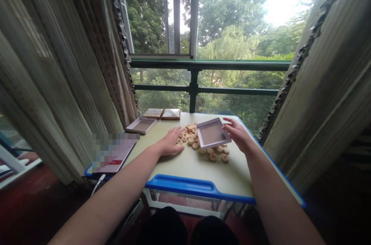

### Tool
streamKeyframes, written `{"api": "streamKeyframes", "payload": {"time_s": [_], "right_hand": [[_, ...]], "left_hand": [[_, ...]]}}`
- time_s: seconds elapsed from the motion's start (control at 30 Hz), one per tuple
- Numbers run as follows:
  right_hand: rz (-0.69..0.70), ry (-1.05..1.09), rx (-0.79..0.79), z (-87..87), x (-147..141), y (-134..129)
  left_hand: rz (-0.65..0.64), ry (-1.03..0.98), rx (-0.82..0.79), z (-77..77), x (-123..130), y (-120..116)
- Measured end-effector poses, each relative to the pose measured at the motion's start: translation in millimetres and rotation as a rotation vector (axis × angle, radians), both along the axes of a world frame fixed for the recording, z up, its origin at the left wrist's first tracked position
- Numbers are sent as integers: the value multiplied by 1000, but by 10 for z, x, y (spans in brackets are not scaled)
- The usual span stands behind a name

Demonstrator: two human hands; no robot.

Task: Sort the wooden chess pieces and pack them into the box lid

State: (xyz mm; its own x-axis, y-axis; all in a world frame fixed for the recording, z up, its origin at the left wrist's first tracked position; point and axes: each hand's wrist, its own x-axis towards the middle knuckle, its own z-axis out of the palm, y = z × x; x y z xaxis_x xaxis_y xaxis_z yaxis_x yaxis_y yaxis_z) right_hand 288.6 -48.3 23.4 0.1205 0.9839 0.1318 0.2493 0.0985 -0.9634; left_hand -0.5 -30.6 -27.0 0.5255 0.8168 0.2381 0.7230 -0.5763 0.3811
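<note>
You face a wide window (162, 24) with a green railing (240, 65) and leafy trees (232, 13) outside. Pale daylight comes in between long striped curtains (58, 55) on both sides. Before you stands a cream table (139, 160) with blue edging, above a dark red floor (26, 206).

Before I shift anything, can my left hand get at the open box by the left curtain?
Probably yes: the left hand, by the round pieces, seems to hold nothing, and nothing visible stands between it and the open box on the tabletop.
</note>
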Motion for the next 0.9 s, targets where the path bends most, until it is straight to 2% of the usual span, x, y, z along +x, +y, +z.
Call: {"api": "streamKeyframes", "payload": {"time_s": [0.07,0.2,0.33,0.53,0.7,0.8,0.9], "right_hand": [[86,22,-25,25,-33,-41],[358,56,-131,113,-159,-206],[607,-14,-244,135,-315,-358],[683,-104,-286,-3,-482,-398],[896,-271,-302,0,-459,-437],[929,-407,-237,54,-431,-477],[943,-581,-98,123,-438,-521]], "left_hand": [[-3,-33,-17,-2,1,8],[10,-91,39,-6,-23,58],[48,-113,87,-20,-76,144],[104,-169,53,-44,-103,212],[150,-282,23,-91,-61,230],[150,-297,26,-112,-34,240],[137,-321,5,-127,-19,263]]}}
